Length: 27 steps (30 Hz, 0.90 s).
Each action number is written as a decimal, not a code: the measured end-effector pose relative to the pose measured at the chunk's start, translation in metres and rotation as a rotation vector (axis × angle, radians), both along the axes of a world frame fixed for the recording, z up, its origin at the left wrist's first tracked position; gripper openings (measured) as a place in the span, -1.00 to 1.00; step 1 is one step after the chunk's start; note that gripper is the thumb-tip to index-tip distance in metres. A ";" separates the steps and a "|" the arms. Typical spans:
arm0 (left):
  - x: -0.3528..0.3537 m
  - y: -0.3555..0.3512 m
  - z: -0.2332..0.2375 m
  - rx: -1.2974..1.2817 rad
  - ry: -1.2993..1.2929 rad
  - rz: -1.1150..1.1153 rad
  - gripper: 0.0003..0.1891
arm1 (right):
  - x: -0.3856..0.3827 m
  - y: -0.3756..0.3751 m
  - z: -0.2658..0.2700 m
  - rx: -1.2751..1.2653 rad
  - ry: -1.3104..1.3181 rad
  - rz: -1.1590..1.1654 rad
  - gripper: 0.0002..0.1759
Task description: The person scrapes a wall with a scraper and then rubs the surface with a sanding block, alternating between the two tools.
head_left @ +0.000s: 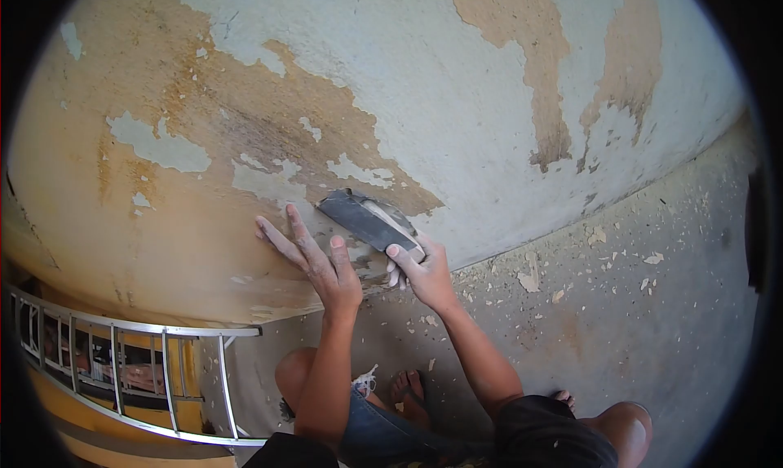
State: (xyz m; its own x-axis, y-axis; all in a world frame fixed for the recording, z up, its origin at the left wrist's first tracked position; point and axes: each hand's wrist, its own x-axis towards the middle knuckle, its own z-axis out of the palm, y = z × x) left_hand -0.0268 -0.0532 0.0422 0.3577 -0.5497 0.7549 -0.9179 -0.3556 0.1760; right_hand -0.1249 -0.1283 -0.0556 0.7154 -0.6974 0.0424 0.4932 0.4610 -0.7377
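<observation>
My right hand (426, 274) grips a sanding block (367, 221), a pale block with a dark grey sheet of sandpaper around it. The thumb presses on the sheet's near end, and some fingers are hidden behind the block. The block is held at the wall (481, 133), by the lower edge of a bare patch; whether it touches cannot be told. To its left, my left hand (320, 262) is spread, holding nothing, with its fingertips at or close to the wall. Pale dust coats the fingers of both hands. Around them, pale paint has peeled from tan plaster.
An aluminium ladder (147, 329) is at the lower left. Paint flakes (530, 274) lie scattered over the grey concrete floor (587, 329) along the wall's foot. My knees and sandalled feet are below my arms. A dark object (755, 231) stands at the far right edge.
</observation>
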 end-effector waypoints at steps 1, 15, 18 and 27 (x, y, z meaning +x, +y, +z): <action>0.002 -0.003 0.000 -0.039 0.004 -0.037 -0.26 | 0.000 -0.001 0.007 -0.020 0.011 -0.018 -0.67; 0.007 -0.001 -0.001 0.041 0.008 -0.009 -0.24 | 0.019 0.012 -0.060 0.069 0.071 -0.162 -0.68; 0.009 0.003 -0.005 0.072 -0.004 0.024 -0.22 | 0.018 0.018 -0.110 0.097 0.103 -0.152 -0.68; 0.014 -0.003 -0.012 0.086 -0.063 0.062 -0.19 | 0.014 0.012 -0.073 0.055 0.102 -0.141 -0.67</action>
State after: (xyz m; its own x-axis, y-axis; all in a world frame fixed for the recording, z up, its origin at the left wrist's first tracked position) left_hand -0.0133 -0.0565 0.0306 0.3459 -0.5918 0.7281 -0.9021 -0.4230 0.0848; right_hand -0.1109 -0.1164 -0.1290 0.6090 -0.7904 -0.0663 0.4795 0.4335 -0.7630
